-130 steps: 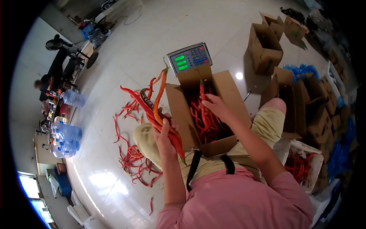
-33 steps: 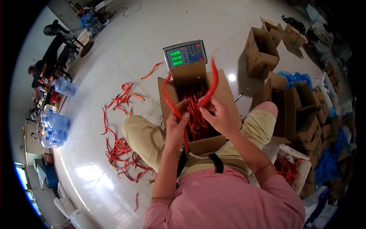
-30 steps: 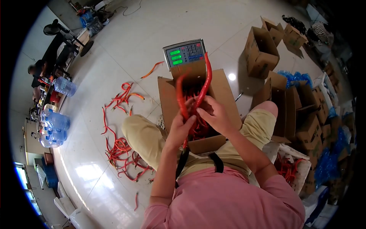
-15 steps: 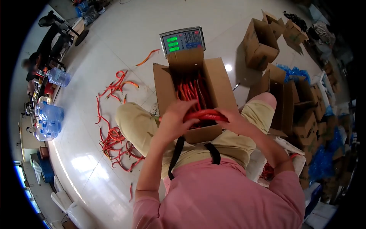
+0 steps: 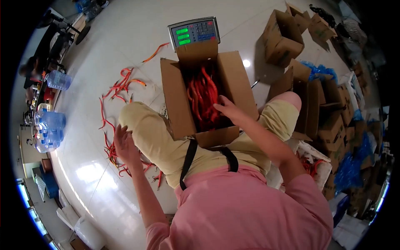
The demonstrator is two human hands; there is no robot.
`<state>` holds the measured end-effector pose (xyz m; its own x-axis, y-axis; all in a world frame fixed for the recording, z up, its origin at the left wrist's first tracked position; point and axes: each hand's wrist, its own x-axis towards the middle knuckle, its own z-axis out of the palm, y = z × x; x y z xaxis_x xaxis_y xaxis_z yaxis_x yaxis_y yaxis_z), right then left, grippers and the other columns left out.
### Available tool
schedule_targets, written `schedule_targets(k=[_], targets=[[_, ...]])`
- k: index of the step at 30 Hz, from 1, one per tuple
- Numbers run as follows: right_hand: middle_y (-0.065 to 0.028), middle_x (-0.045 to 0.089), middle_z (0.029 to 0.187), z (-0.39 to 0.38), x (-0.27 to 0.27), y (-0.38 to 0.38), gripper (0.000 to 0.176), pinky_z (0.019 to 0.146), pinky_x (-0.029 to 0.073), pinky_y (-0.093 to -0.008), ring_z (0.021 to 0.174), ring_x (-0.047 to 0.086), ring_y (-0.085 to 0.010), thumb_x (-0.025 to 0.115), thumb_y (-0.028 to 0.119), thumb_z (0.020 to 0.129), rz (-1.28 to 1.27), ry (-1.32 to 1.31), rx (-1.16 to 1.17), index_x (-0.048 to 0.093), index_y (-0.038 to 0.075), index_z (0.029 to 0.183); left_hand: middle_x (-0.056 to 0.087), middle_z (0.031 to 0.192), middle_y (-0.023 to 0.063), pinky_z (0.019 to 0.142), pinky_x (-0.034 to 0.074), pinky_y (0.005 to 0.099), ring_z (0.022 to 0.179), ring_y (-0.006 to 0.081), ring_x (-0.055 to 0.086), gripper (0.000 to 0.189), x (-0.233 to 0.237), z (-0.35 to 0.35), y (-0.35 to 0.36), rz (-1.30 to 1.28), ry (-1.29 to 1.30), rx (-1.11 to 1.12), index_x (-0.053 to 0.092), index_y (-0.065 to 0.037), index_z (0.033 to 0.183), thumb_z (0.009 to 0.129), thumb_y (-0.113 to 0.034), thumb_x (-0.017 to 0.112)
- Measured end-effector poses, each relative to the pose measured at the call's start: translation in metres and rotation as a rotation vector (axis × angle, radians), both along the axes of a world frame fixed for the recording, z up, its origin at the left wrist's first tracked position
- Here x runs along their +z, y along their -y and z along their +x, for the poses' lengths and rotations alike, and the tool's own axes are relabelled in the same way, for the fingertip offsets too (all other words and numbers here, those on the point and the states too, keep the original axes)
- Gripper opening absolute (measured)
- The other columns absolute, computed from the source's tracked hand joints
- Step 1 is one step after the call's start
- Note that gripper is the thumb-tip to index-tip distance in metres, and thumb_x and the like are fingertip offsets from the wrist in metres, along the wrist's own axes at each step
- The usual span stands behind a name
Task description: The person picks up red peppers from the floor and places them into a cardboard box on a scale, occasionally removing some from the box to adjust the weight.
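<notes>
An open cardboard box [image 5: 173, 100] stands between my knees, with many long red chili peppers [image 5: 203, 98] heaped inside. My right hand [image 5: 230, 111] is over the right side of the box, its fingertips by the peppers. Its thumb and forefinger are apart, and I see nothing held in it. Off to the left, beside my knee, my left hand [image 5: 126, 146] is over the floor with its fingers stretched out and apart. Loose chili peppers [image 5: 123, 85] lie on the floor ahead of it, and more lie partly hidden behind that hand and forearm.
A scale display [image 5: 193, 32] with green readouts rises behind the box. Empty cardboard cartons [image 5: 287, 48] and blue plastic [image 5: 350, 166] crowd the right side. A white foam box [image 5: 323, 175] holding red peppers sits by my right elbow. Large water bottles [image 5: 51, 125] stand at far left.
The red peppers that both hands held above the box are out of the hands and more lie heaped inside. My left hand has moved left to the floor pile; the right has shifted slightly left and up.
</notes>
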<state>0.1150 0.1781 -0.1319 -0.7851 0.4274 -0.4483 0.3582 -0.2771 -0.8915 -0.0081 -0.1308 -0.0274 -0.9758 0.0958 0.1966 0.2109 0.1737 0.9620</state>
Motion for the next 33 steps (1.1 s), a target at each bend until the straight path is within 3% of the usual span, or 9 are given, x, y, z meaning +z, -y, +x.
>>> schedule_targets(k=[4, 9, 11, 15, 17, 21, 25, 26, 33], targets=[[-0.0126, 0.047, 0.127, 0.008, -0.052, -0.006, 0.05, 0.085, 0.043, -0.0299, 0.097, 0.054, -0.0181, 0.055, 0.011, 0.084, 0.234, -0.038, 0.124, 0.038, 0.002, 0.13, 0.056, 0.109, 0.0094, 0.083, 0.045, 0.0278, 0.096, 0.017, 0.055, 0.036, -0.061, 0.003, 0.117, -0.228, 0.072, 0.253, 0.047, 0.0, 0.121, 0.086, -0.002, 0.05], [-0.0075, 0.061, 0.101, 0.021, -0.075, -0.021, 0.029, 0.075, 0.046, -0.0264, 0.083, 0.056, -0.014, 0.051, 0.001, 0.082, 0.327, -0.149, 0.053, 0.056, 0.001, 0.111, 0.059, 0.103, 0.0105, 0.078, 0.046, 0.03, 0.091, 0.0193, 0.057, 0.039, -0.167, 0.081, 0.334, -0.464, 0.266, 0.71, 0.053, 0.001, 0.114, 0.078, 0.006, 0.04], [-0.0056, 0.061, 0.101, 0.023, -0.07, -0.025, 0.029, 0.071, 0.046, -0.0253, 0.084, 0.057, -0.0136, 0.05, 0.002, 0.083, 0.226, -0.069, 0.058, 0.057, 0.002, 0.11, 0.06, 0.101, 0.0138, 0.08, 0.046, 0.033, 0.089, 0.0241, 0.058, 0.038, -0.161, 0.14, 0.375, -0.882, 0.395, 0.9, 0.056, 0.001, 0.11, 0.076, 0.005, 0.039], [-0.0041, 0.06, 0.105, 0.022, -0.059, -0.021, 0.029, 0.071, 0.047, -0.0256, 0.087, 0.058, -0.0138, 0.045, 0.003, 0.086, 0.18, -0.074, 0.071, 0.055, 0.004, 0.113, 0.062, 0.1, 0.0176, 0.085, 0.044, 0.0411, 0.094, 0.0337, 0.058, 0.036, -0.165, 0.253, 0.434, -1.055, 0.683, 1.322, 0.06, -0.001, 0.105, 0.072, -0.007, 0.048], [-0.0041, 0.059, 0.109, 0.019, -0.049, -0.017, 0.03, 0.074, 0.046, -0.0264, 0.089, 0.057, -0.014, 0.043, 0.003, 0.088, 0.172, -0.028, 0.097, 0.054, 0.005, 0.116, 0.062, 0.102, 0.0178, 0.087, 0.044, 0.0415, 0.097, 0.0349, 0.058, 0.038, -0.156, 0.278, 0.413, -1.122, 0.965, 1.366, 0.059, -0.002, 0.107, 0.071, -0.01, 0.05], [-0.0046, 0.057, 0.114, 0.015, -0.036, -0.005, 0.029, 0.079, 0.045, -0.0269, 0.093, 0.056, -0.0141, 0.041, 0.004, 0.091, 0.217, 0.005, 0.174, 0.053, 0.005, 0.118, 0.061, 0.104, 0.0187, 0.084, 0.045, 0.0395, 0.096, 0.0325, 0.059, 0.039, -0.166, 0.261, 0.337, -0.955, 0.826, 1.139, 0.056, 0.001, 0.111, 0.074, -0.005, 0.049], [-0.0037, 0.057, 0.112, 0.013, -0.026, -0.002, 0.028, 0.078, 0.045, -0.0262, 0.092, 0.056, -0.0129, 0.041, 0.004, 0.091, 0.259, 0.012, 0.208, 0.053, 0.005, 0.117, 0.057, 0.111, 0.0178, 0.092, 0.04, 0.0347, 0.105, 0.0277, 0.053, 0.044, -0.241, 0.194, 0.304, -0.547, 0.563, 0.712, 0.052, 0.003, 0.114, 0.071, -0.001, 0.05], [-0.0035, 0.057, 0.112, 0.013, -0.023, -0.001, 0.028, 0.078, 0.045, -0.026, 0.092, 0.056, -0.0127, 0.041, 0.004, 0.091, 0.266, 0.02, 0.208, 0.053, 0.005, 0.116, 0.057, 0.11, 0.0173, 0.092, 0.04, 0.0347, 0.105, 0.0267, 0.053, 0.042, -0.22, 0.163, 0.266, -0.511, 0.578, 0.631, 0.053, 0.002, 0.114, 0.072, -0.004, 0.053], [-0.0039, 0.058, 0.111, 0.012, -0.011, -0.003, 0.026, 0.077, 0.045, -0.0246, 0.09, 0.056, -0.0118, 0.041, 0.007, 0.093, 0.299, 0.052, 0.161, 0.054, 0.005, 0.116, 0.059, 0.113, 0.0152, 0.087, 0.043, 0.0355, 0.102, 0.0268, 0.056, 0.041, -0.276, 0.01, 0.216, -0.555, 0.669, 0.331, 0.055, -0.002, 0.115, 0.075, -0.013, 0.059]])
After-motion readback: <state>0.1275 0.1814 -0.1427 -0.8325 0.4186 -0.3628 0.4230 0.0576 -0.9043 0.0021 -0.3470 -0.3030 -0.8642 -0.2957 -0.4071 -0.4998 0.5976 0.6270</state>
